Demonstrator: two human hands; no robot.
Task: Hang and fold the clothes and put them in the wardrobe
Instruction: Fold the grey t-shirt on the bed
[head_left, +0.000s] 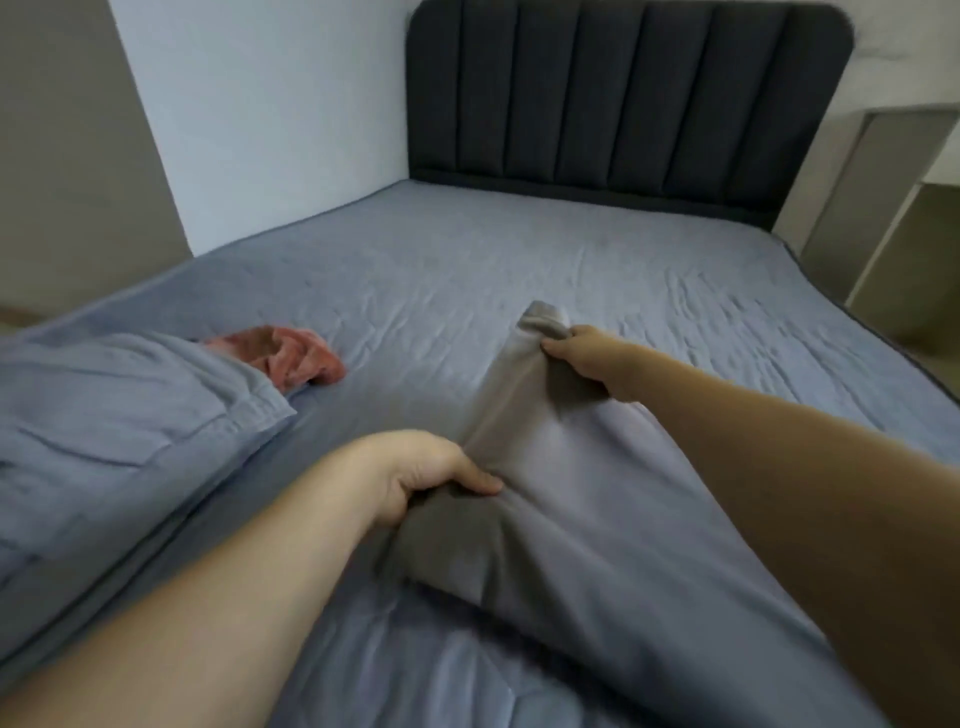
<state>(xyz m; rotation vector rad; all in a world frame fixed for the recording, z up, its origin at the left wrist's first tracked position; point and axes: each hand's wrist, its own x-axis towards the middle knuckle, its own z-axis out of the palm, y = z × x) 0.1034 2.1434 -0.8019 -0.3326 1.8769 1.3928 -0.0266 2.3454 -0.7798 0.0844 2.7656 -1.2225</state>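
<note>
A grey garment (561, 478) is stretched over the blue bed sheet (415, 270) in the middle of the view. My left hand (415, 473) grips its near edge with the fingers curled into the cloth. Farther up the bed, my right hand (587, 358) pinches the far edge, and a corner of the cloth sticks up past the fingers. The stretch between the two hands is taut and lifted off the sheet. A crumpled pink garment (291, 356) lies to the left, apart from both hands.
A blue pillow (104, 431) lies at the left and partly covers the pink garment. The dark padded headboard (623, 98) stands at the far end. A beige cabinet (893, 208) is beyond the bed's right edge.
</note>
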